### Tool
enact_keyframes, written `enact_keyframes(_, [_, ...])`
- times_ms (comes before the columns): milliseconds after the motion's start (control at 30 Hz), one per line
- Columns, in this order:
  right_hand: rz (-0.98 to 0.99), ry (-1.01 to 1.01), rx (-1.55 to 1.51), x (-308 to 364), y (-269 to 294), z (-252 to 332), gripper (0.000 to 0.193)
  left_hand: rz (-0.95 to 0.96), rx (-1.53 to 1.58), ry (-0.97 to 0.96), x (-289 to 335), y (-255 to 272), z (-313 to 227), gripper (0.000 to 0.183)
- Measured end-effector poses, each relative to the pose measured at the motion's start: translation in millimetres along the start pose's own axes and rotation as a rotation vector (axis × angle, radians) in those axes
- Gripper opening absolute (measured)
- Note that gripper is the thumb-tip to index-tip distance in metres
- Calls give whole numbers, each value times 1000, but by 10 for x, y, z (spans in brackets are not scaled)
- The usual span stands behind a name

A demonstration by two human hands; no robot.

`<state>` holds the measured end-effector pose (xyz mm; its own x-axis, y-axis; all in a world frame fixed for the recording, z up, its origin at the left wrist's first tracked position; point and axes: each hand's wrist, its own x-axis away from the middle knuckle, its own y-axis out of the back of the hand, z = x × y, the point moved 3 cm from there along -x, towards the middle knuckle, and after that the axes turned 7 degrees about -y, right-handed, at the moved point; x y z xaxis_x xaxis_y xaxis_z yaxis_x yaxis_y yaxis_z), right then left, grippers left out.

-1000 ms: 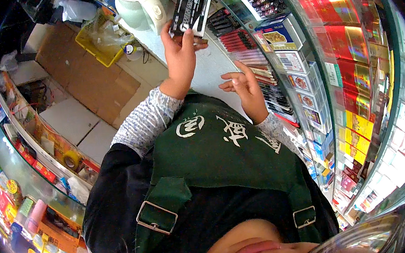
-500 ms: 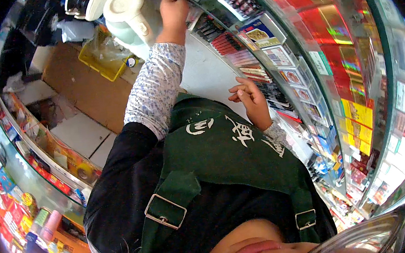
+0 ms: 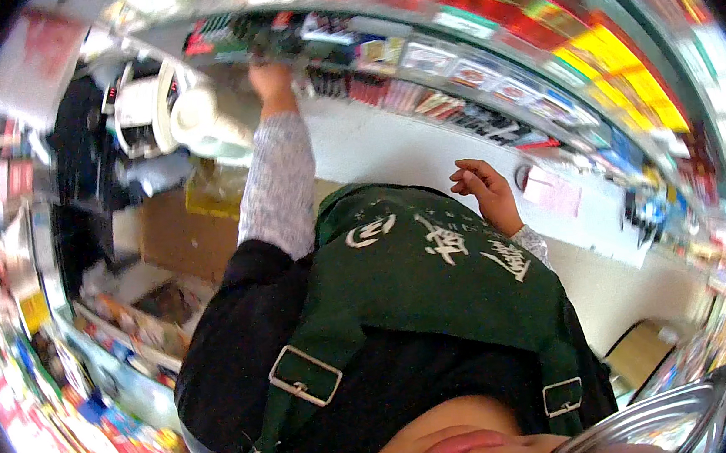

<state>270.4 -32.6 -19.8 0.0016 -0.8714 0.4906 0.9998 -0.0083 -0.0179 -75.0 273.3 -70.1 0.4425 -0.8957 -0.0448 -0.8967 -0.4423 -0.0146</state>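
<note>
The apron [image 3: 404, 292] is matt cloth — buckle [image 3: 299, 392] metal (glossy), counter [image 3: 372, 138] smooth.

One head-worn fisheye view, downward from close above green apron [image 3: 435, 294] and white counter [image 3: 354, 136], distances near blurred rim uncertain

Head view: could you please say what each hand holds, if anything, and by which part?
Any hold by the left hand cannot be told against blurred dark items; the right hand, loosely curled, holds nothing visible.
</note>
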Motion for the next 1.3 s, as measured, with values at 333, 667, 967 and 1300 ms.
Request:
enact_keyframes(333, [-427,178,453,342,490,-389,16,163,-207,-484,1233,520,-36,47])
enact_keyframes(667, [-247,121,639,882,1824,-447,7,1302,-583,-82,2264,-505,984,29])
enact_keyframes(967, [-266,122,428,1521,2226,-451,15,1915,-407,293,3442,-2036,-370,40])
enact_keyframes(1300, [-96,158,-379,2758,1748,-779,54,2926,-249,407,5933,-2737,-1112,67])
